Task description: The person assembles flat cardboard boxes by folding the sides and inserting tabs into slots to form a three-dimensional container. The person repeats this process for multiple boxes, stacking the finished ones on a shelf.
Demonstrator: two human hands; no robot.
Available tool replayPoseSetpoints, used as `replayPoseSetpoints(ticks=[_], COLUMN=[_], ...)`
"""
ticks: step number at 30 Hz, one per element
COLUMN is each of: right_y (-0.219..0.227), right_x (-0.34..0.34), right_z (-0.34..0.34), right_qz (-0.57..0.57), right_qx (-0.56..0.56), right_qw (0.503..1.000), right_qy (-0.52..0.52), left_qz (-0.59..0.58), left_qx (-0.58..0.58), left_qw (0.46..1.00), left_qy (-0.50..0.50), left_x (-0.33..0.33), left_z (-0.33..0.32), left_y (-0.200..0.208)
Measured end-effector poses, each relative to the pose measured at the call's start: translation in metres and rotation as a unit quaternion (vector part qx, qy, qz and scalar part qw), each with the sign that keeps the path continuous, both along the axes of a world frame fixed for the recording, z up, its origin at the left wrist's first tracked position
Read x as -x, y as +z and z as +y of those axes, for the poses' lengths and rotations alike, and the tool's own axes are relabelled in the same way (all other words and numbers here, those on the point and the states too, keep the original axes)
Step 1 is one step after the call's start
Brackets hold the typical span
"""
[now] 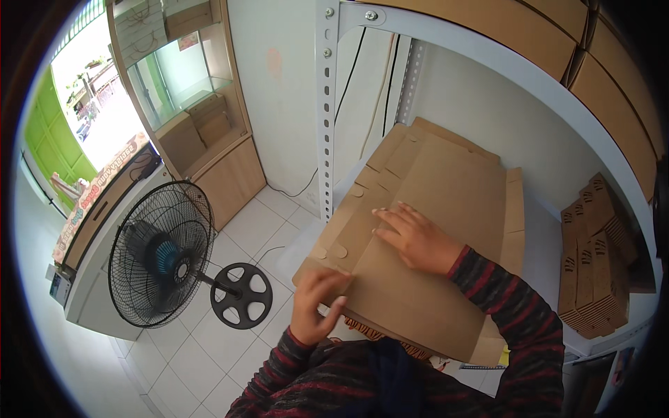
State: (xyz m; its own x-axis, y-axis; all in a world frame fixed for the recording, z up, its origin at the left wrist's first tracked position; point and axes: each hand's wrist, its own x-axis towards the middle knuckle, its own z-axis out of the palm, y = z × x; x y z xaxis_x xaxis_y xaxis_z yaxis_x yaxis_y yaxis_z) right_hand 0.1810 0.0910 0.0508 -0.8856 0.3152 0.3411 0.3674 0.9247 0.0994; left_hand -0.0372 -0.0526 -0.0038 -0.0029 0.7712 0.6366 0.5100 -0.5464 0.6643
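Observation:
A large flat sheet of brown cardboard (446, 188), cut and creased like an unfolded box, lies on a shelf in front of me. Slits, curved tabs and narrow flaps run along its left side. My right hand (418, 240) rests palm down on its middle with fingers stretched toward the left crease. At the near left corner, my left hand (313, 303) has its fingers loosely bent over the flap and its thumb apart, by the edge. Neither hand visibly grips the sheet.
A white slotted metal post (325, 111) rises beyond the sheet's left side. Brown boxes (502, 21) sit overhead; bundled folded cartons (592, 265) stand at right. A black standing fan (164, 254) is on the tiled floor at left, before a glass-shelved cabinet (223, 157).

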Motion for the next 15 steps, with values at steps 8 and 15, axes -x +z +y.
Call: replayPoseSetpoints(ticks=[8,15], right_y=[0.053,-0.029], right_x=[-0.111,-0.267], right_z=[0.011,0.048], right_qz=[0.188,0.492], right_qx=[0.001,0.05], right_qw=[0.949,0.728], right_qy=[-0.255,-0.475], left_qz=[-0.076,0.037], left_qx=[0.24,0.279], left_qw=[0.968,0.959], left_qy=[-0.017,-0.014], left_x=[0.027,0.02], left_z=[0.058,0.085], left_y=[0.016,0.033])
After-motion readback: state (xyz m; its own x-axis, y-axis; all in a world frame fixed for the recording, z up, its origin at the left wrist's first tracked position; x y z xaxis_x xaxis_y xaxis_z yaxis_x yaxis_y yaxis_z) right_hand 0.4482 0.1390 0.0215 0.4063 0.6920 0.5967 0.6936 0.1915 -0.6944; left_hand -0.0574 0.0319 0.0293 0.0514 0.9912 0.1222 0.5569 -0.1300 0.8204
